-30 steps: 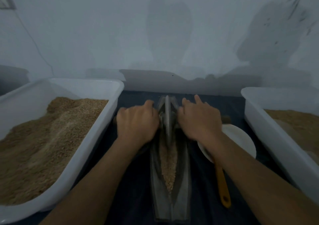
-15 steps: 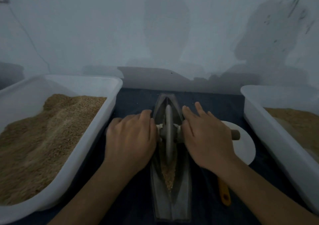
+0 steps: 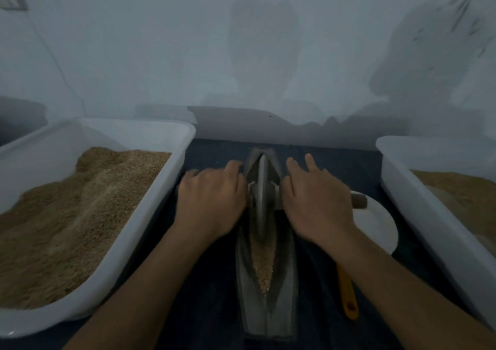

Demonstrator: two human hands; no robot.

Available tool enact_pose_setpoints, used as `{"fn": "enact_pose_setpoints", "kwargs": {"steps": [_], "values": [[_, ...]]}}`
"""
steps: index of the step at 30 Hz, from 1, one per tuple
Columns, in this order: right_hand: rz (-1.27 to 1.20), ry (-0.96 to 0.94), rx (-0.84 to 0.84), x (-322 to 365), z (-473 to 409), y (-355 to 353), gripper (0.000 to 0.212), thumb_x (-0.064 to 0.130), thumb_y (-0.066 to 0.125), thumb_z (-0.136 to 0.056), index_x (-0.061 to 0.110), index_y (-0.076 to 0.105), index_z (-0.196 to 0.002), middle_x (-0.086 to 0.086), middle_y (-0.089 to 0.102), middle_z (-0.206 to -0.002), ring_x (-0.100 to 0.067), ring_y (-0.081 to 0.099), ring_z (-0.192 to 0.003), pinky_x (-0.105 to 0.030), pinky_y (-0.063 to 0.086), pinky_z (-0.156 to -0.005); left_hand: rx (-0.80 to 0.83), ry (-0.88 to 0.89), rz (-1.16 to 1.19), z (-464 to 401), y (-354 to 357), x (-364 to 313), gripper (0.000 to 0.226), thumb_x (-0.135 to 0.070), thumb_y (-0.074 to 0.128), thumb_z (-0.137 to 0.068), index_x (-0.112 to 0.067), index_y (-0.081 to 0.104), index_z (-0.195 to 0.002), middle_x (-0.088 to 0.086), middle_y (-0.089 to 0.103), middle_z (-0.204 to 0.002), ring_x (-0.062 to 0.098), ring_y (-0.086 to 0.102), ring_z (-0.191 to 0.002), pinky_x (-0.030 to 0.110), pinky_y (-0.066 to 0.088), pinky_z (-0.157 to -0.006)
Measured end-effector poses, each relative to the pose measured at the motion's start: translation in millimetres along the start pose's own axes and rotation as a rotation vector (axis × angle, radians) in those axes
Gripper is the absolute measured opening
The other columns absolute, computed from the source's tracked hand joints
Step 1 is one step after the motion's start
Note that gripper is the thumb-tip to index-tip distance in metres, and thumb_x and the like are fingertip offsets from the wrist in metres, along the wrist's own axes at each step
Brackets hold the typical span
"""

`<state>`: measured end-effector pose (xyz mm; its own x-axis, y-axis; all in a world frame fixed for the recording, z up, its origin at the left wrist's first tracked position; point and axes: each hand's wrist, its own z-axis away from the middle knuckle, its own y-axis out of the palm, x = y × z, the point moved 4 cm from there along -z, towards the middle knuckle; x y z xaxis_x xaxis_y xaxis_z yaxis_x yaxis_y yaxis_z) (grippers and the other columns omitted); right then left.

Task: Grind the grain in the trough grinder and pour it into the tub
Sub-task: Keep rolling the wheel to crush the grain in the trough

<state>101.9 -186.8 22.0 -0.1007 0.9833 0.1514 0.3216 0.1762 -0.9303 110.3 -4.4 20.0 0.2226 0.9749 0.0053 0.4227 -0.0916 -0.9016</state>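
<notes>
Just rolled the wheel [image 3: 261, 196] back toward the far end of the trough grinder [image 3: 267, 282] on the surface. My left hand [image 3: 212, 202] and right hand [image 3: 319, 202] press flat on its axle, fingers loosely spread. The grain [image 3: 264, 264] sits in the near half of the trough, so more passes before pouring into the tub [image 3: 150, 215].

We see the trough grinder [image 3: 267, 290], a long, narrow, boat-shaped metal trough, lying lengthwise on the dark cloth between the two tubs. Its upright grinding wheel [image 3: 261, 196] stands in the far half of the groove, on an axle whose wooden end [image 3: 359, 200] sticks out to the right. Pale grain [image 3: 264, 266] fills the near part of the groove. The left tub [image 3: 150, 215], white and rectangular, holds a heaped mass of brown grain; the right tub [image 3: 418, 215] holds a lower layer.
</notes>
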Motion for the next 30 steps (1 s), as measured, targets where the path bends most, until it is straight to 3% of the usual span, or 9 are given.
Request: {"fn": "enact_pose_setpoints", "kwargs": {"steps": [4, 8, 11, 13, 16, 19, 23, 27, 30], "values": [[-0.033, -0.106, -0.048, 9.1, 26.7, -7.2, 0.069, 0.047, 0.009, -0.101, 0.014, 0.044, -0.152, -0.002, 0.051, -0.153, -0.022, 0.03, -0.152, -0.052, 0.034, -0.118, 0.012, 0.081, -0.019, 41.8, -8.3, 2.3, 0.047, -0.036, 0.014, -0.108, -0.021, 0.058, -0.113, -0.003, 0.067, -0.116, 0.021, 0.061, -0.084, 0.037, 0.041, -0.072], [0.019, 0.024, 0.078, 5.2, -26.7, -2.7, 0.061, 0.046, 0.018, -0.104, 0.018, 0.043, -0.152, -0.01, 0.035, -0.163, -0.028, 0.033, -0.149, -0.047, 0.026, -0.12, 0.055, -0.005, -0.044, -10.3, 7.2, -0.3, 0.037, -0.034, 0.03, -0.106, -0.018, 0.062, -0.117, 0.002, 0.069, -0.101, 0.03, 0.066, -0.083, 0.035, 0.041, -0.069], [0.033, 0.12, 0.044, 10.4, -76.5, -6.3, 0.041, 0.038, 0.037, -0.104, 0.012, 0.069, -0.101, -0.015, 0.065, -0.129, -0.034, 0.059, -0.11, -0.043, 0.043, -0.093, 0.219, -0.145, 0.07, -66.9, 30.7, 16.8, 0.03, -0.035, 0.037, -0.105, -0.023, 0.058, -0.122, 0.004, 0.067, -0.121, 0.031, 0.064, -0.105, 0.038, 0.044, -0.081], [0.052, 0.128, 0.028, 15.1, -89.5, -10.2, 0.04, 0.034, 0.041, -0.1, 0.015, 0.058, -0.07, -0.012, 0.071, -0.099, -0.029, 0.055, -0.077, -0.038, 0.041, -0.074, 0.24, -0.175, 0.077, -76.3, 38.4, 17.8, 0.027, -0.034, 0.038, -0.104, -0.023, 0.059, -0.118, 0.005, 0.065, -0.123, 0.031, 0.063, -0.107, 0.039, 0.044, -0.084], [0.07, 0.115, 0.042, 16.7, -67.7, -5.9, 0.038, 0.036, 0.037, -0.104, 0.012, 0.066, -0.109, -0.014, 0.063, -0.131, -0.034, 0.058, -0.114, -0.046, 0.043, -0.095, 0.088, -0.133, -0.041, -46.0, 28.6, 7.3, 0.03, -0.035, 0.03, -0.105, -0.021, 0.057, -0.106, 0.003, 0.068, -0.105, 0.029, 0.065, -0.088, 0.033, 0.036, -0.068], [0.024, 0.058, 0.035, 13.7, -19.1, -4.1, 0.056, 0.04, 0.025, -0.105, 0.017, 0.045, -0.152, -0.01, 0.043, -0.158, -0.029, 0.036, -0.148, -0.051, 0.032, -0.117, -0.014, -0.056, -0.094, -1.7, 9.2, 1.4, 0.048, -0.038, 0.012, -0.105, -0.025, 0.057, -0.108, -0.004, 0.064, -0.09, 0.021, 0.059, -0.07, 0.034, 0.035, -0.061], [0.061, -0.023, -0.185, 3.2, 30.2, -11.9, 0.051, 0.042, 0.033, -0.103, 0.019, 0.061, -0.138, -0.009, 0.066, -0.134, -0.028, 0.069, -0.113, -0.04, 0.058, -0.08, -0.157, 0.09, -0.047, 28.0, -6.7, -9.1, 0.049, -0.03, 0.019, -0.105, -0.017, 0.065, -0.096, -0.003, 0.056, -0.071, 0.021, 0.05, -0.058, 0.038, 0.04, -0.062], [0.029, 0.089, 0.084, -6.4, -16.2, 4.9, 0.057, 0.049, 0.019, -0.104, 0.03, 0.045, -0.151, -0.012, 0.035, -0.162, -0.037, 0.05, -0.135, -0.047, 0.043, -0.105, -0.091, 0.061, -0.108, -3.8, -3.4, -10.7, 0.049, -0.029, 0.022, -0.106, -0.013, 0.063, -0.085, 0.005, 0.057, -0.068, 0.025, 0.052, -0.055, 0.034, 0.031, -0.058], [0.002, 0.171, 0.11, -10.0, -73.5, 10.5, 0.045, 0.042, 0.025, -0.103, 0.019, 0.061, -0.118, -0.016, 0.054, -0.14, -0.037, 0.056, -0.117, -0.044, 0.041, -0.087, 0.06, -0.076, -0.078, -57.3, 6.0, -6.7, 0.035, -0.036, 0.036, -0.103, -0.019, 0.051, -0.077, 0.007, 0.068, -0.089, 0.031, 0.064, -0.079, 0.036, 0.031, -0.066]]}}
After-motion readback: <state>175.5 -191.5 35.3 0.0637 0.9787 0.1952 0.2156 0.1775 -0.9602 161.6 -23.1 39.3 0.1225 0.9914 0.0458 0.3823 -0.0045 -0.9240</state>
